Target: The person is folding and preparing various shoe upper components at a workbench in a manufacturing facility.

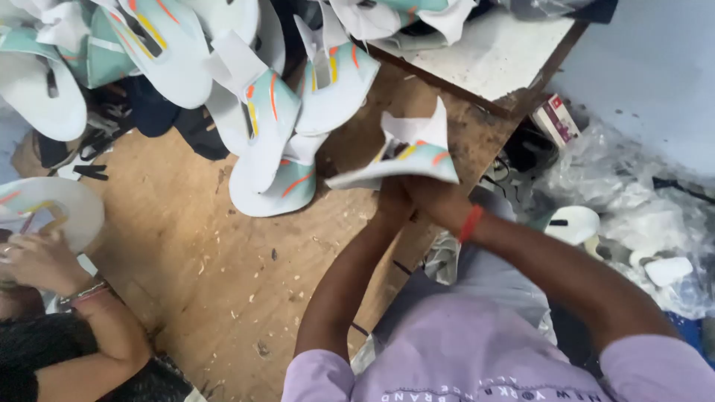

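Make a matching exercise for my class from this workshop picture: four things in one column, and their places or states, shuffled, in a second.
Things
1. flip-flop sole
2. red wristband
3. pile of soles
4. small box

Places or states
A. heaped at the far side of the wooden table
B. held up in both hands
C. on the floor beside the table
D. round the right wrist

Pairs: 1-B, 2-D, 3-A, 4-C

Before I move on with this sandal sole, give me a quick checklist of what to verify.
1. Both hands on the sandal sole: left hand and right hand under it, ok.
2. Exact finger grip: cannot tell, sole hides it.
3. Sole off the wooden table: ok.
4. Apart from the sole pile: ok.
5. Clear of the co-worker's hand: ok.
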